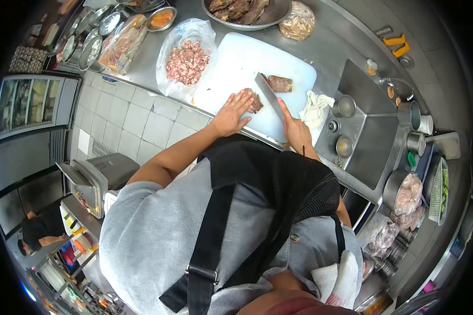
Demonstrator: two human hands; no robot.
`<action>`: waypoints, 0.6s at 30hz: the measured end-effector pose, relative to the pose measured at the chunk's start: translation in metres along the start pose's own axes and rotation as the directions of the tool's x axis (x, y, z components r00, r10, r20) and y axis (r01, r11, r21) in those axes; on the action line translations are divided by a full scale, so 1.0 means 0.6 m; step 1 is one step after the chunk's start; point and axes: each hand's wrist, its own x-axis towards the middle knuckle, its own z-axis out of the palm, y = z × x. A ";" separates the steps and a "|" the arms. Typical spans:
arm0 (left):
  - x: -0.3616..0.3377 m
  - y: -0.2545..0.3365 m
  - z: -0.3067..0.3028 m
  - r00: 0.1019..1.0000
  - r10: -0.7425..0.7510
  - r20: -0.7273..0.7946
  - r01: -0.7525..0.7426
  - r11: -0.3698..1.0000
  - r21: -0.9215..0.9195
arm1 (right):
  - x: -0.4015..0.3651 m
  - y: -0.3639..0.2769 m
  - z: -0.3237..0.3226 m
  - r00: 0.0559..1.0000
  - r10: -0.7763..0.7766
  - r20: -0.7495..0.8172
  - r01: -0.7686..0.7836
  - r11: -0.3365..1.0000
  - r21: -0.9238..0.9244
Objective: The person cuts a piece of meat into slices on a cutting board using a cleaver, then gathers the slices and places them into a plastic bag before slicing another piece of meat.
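Observation:
A white cutting board lies on the steel counter. My right hand is closed round the handle of a knife, whose blade points up and left across the board. My left hand lies with its fingers apart against sliced brown meat, left of the blade. Beyond the blade, to the right, is a larger piece of meat. An open plastic bag of diced pink meat stands beside the board's left edge.
A crumpled white cloth lies between the board and the sink. Above the board are a metal bowl of dark meat and a bagged item. Another person is at lower left.

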 end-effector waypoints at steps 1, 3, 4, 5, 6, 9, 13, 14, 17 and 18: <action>0.000 0.005 -0.002 1.000 -0.026 -0.001 0.026 1.000 0.001 | -0.002 0.002 0.003 1.000 0.026 0.000 -0.026 1.000 0.004; 0.006 0.006 -0.001 0.999 -0.054 -0.005 0.054 0.999 -0.003 | 0.000 0.009 0.002 0.999 0.052 0.002 -0.052 0.999 0.002; 0.006 0.005 0.005 0.999 -0.050 0.006 0.050 0.998 0.029 | -0.001 0.012 0.002 0.998 0.055 -0.010 -0.054 0.998 0.009; 0.004 0.005 0.010 0.999 -0.050 0.018 0.048 0.997 0.060 | -0.005 0.013 0.003 0.998 0.056 -0.019 -0.055 0.998 0.016; 0.006 0.004 0.011 0.998 -0.055 0.015 0.054 0.997 0.058 | -0.005 0.008 -0.002 0.999 0.051 -0.015 -0.051 0.999 0.013; 0.013 0.002 0.008 0.998 -0.048 0.041 0.045 0.997 0.068 | -0.001 -0.010 -0.022 0.998 0.065 -0.001 -0.065 0.998 0.026; 0.025 0.019 0.009 0.994 -0.090 0.058 0.082 0.988 0.130 | -0.022 -0.031 -0.043 0.998 0.057 -0.027 -0.052 0.984 0.168; 0.028 0.022 0.006 0.994 -0.094 0.060 0.083 0.983 0.164 | -0.025 -0.035 -0.047 0.998 0.039 -0.051 -0.028 0.979 0.200; 0.031 0.012 0.018 0.995 -0.049 -0.086 0.059 0.992 0.115 | -0.026 -0.034 -0.048 0.999 0.013 -0.030 -0.006 0.975 0.221; 0.032 0.002 0.016 0.995 -0.049 -0.089 0.059 0.992 0.115 | -0.028 -0.037 -0.050 0.999 0.012 -0.032 -0.004 0.976 0.218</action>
